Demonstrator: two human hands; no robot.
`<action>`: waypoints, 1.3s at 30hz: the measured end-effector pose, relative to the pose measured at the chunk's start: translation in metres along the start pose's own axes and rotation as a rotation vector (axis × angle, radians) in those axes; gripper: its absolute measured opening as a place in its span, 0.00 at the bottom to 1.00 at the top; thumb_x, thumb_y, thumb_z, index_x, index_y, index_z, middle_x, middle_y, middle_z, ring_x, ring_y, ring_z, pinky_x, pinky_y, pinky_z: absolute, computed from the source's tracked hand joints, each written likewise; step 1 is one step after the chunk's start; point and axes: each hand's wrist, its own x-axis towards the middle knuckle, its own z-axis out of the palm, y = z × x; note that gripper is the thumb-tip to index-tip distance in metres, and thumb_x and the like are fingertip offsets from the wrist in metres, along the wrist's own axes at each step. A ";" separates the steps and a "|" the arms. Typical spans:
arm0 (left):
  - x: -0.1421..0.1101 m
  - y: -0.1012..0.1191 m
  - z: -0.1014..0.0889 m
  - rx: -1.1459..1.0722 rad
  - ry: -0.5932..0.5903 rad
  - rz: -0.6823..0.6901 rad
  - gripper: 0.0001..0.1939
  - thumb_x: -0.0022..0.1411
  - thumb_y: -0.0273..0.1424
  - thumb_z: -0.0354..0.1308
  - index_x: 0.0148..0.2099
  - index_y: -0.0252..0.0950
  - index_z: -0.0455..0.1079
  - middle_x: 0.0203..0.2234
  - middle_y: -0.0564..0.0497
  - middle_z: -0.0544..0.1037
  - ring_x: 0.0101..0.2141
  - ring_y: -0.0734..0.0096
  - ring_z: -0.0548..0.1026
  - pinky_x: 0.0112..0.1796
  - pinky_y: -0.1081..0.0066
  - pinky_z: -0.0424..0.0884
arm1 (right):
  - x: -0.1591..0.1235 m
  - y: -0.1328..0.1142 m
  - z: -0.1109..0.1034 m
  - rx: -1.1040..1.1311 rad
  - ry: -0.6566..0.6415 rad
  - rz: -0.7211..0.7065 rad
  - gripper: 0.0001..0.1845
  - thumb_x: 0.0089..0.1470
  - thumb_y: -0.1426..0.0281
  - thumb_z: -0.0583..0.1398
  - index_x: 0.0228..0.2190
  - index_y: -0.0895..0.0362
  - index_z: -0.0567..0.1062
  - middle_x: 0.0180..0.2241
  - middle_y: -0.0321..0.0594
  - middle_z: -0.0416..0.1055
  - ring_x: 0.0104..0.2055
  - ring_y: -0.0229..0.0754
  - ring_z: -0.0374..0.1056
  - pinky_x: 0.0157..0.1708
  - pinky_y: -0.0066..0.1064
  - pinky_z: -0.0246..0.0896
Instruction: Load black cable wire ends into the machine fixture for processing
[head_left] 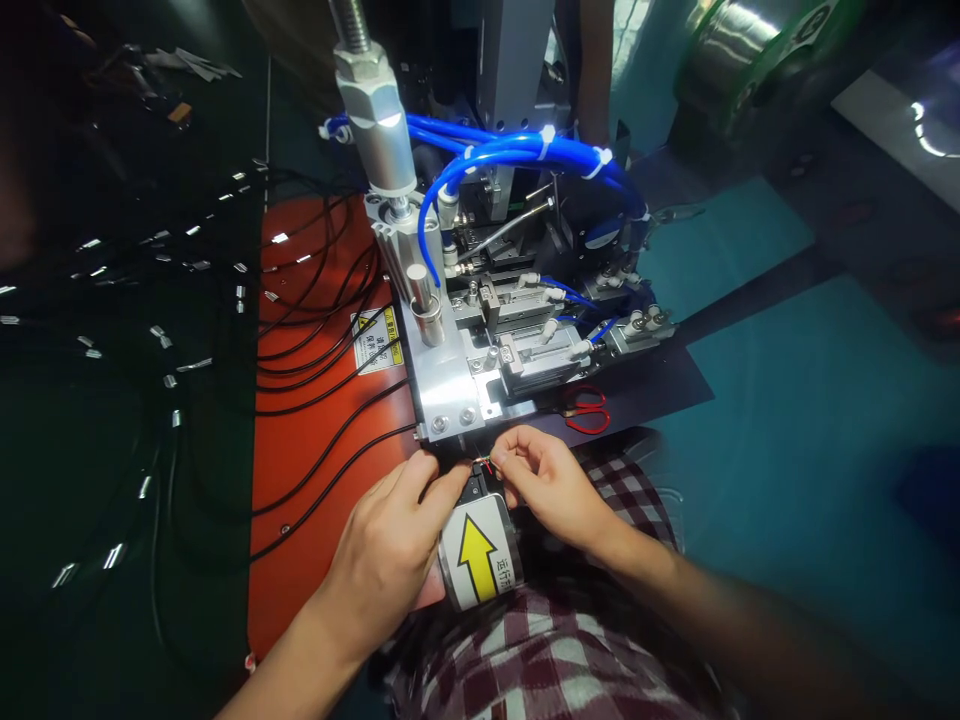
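Observation:
My left hand (394, 530) and my right hand (546, 482) meet at the near edge of a metal machine (450, 385). Between my right thumb and forefinger are thin coloured wires (486, 462), red among them. My left fingers are closed at the other side of these wires, over a small black fixture (474, 486); what they pinch is hidden. Just below the fixture, a white label with a yellow arrow (477, 555) covers a rounded housing. Black cables (341, 440) run from the left toward the machine.
Red-handled scissors (587, 410) lie right of the machine. Blue air hoses (517, 150) arch over its cylinders. An orange-red base plate (315, 540) carries a warning label (379, 340). Many cable ends with shiny tips (177, 418) spread leftward. A green-rimmed spool (750, 50) is at upper right.

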 end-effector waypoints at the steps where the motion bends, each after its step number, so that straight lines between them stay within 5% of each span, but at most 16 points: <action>1: 0.000 0.000 0.000 0.014 0.001 0.010 0.15 0.65 0.20 0.46 0.50 0.27 0.69 0.31 0.44 0.68 0.30 0.66 0.69 0.27 0.70 0.69 | 0.000 0.000 0.001 0.007 -0.001 0.012 0.13 0.56 0.60 0.58 0.27 0.56 0.65 0.20 0.29 0.62 0.18 0.32 0.60 0.20 0.25 0.55; 9: -0.003 -0.001 0.000 0.008 -0.018 0.023 0.18 0.61 0.19 0.45 0.52 0.26 0.67 0.32 0.43 0.67 0.30 0.64 0.68 0.27 0.68 0.69 | -0.001 -0.001 -0.004 -0.102 0.007 0.034 0.11 0.57 0.63 0.57 0.28 0.56 0.68 0.22 0.32 0.65 0.19 0.33 0.61 0.19 0.26 0.55; 14: -0.003 -0.001 0.001 0.003 -0.004 0.031 0.18 0.60 0.18 0.46 0.51 0.27 0.67 0.32 0.43 0.68 0.30 0.64 0.69 0.27 0.68 0.69 | -0.003 -0.001 -0.004 -0.255 0.137 -0.125 0.08 0.57 0.65 0.58 0.30 0.57 0.72 0.25 0.35 0.69 0.22 0.34 0.59 0.22 0.26 0.54; 22: -0.002 0.000 0.001 0.006 0.006 0.034 0.17 0.61 0.18 0.46 0.51 0.26 0.68 0.32 0.43 0.68 0.30 0.64 0.69 0.27 0.68 0.70 | -0.002 0.001 0.001 -0.354 0.144 -0.291 0.06 0.57 0.71 0.56 0.28 0.56 0.68 0.24 0.34 0.64 0.24 0.35 0.57 0.24 0.27 0.53; 39: -0.003 0.000 -0.001 -0.012 -0.001 0.020 0.17 0.62 0.18 0.45 0.51 0.26 0.67 0.33 0.43 0.68 0.30 0.64 0.69 0.26 0.67 0.69 | -0.002 0.000 0.003 -0.339 0.138 -0.185 0.06 0.55 0.71 0.56 0.27 0.57 0.68 0.22 0.32 0.62 0.22 0.33 0.56 0.21 0.25 0.50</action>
